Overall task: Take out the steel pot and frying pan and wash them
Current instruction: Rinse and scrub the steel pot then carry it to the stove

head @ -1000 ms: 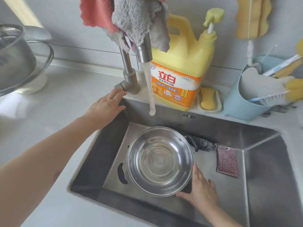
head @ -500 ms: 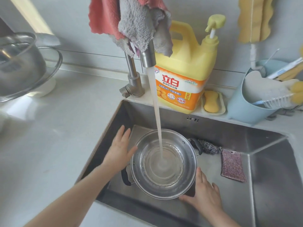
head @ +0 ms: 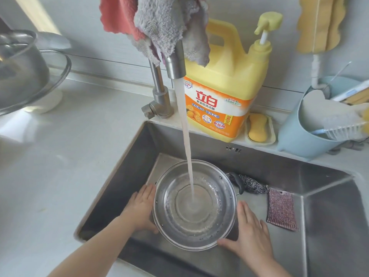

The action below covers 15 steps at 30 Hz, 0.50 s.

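Both my hands are now at the steel pot, which stands in the sink under the tap. One second ago my left hand was up at the tap lever and only a short stream fell; now the water runs full into the pot and a shallow layer covers its bottom. The left hand has come down and lies against the pot's left wall, over the side handle. I cannot tell if its fingers curl around this handle or only press. The right hand rests beside the rim with straight fingers and grips nothing. In my judgement the rinsing has started and the scrubbing is not yet done.

I see no frying pan in the sink. A purple scouring cloth and a steel scrubber lie just right of the pot, within easy reach. The detergent bottle stands behind the sink edge. Cloths hang over the tap and could be in the way when I reach for the bottle.
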### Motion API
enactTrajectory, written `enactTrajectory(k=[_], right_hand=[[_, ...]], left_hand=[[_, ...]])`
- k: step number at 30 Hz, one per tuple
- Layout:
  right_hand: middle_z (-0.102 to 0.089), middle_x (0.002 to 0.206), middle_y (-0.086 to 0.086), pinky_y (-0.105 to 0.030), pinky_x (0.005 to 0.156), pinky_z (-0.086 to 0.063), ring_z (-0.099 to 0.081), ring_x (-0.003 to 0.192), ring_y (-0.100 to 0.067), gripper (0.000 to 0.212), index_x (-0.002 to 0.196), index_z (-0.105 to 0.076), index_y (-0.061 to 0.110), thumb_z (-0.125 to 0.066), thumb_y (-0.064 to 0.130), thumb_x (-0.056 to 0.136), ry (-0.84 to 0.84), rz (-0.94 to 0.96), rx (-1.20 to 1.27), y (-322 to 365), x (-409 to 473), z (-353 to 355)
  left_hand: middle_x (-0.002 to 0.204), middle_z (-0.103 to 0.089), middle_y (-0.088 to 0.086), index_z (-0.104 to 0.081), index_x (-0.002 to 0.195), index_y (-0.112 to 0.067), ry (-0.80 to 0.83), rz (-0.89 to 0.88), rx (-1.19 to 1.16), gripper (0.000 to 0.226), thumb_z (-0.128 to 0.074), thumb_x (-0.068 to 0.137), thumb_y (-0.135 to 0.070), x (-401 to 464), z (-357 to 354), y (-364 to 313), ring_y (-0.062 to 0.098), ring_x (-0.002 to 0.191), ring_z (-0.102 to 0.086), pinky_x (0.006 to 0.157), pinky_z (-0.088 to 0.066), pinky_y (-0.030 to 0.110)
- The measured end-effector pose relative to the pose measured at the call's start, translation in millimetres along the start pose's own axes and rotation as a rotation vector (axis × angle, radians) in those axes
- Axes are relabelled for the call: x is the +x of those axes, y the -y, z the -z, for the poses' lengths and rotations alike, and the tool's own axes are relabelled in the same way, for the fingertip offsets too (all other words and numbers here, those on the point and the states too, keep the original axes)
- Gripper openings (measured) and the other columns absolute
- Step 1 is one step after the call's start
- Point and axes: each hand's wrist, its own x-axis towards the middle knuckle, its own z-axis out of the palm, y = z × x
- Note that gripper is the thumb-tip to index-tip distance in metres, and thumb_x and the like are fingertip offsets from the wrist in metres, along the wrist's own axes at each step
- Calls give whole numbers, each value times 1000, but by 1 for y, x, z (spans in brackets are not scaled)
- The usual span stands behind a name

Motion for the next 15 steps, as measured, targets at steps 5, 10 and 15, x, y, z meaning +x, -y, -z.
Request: enactTrajectory(k=[5,10,15], right_hand=[[37,154,9,-45,121,4,22,148,-15,147,148,29,26,-69,81,55,47,161,-121,-14,42,25],[33,158,5,-46,120,10,27,146,-18,152,154,19,24,-72,82,46,169,308,-254,-14,77,33],[32,152,5,-51,119,14,35,142,-21,154,153,22,16,-69,84,48,219,315,-324,-24,69,28]], left_hand=[[159,25,3,23,150,-11,-8,4,99,147,-81,58,-62,1,-8,0,22,148,18,121,-2,43],[159,24,4,23,149,-9,-60,20,88,146,-78,59,-64,5,-12,-6,22,148,16,121,-6,42],[160,22,2,23,150,-12,-102,-1,58,148,-76,56,-69,9,-10,-5,21,149,14,121,-9,40]])
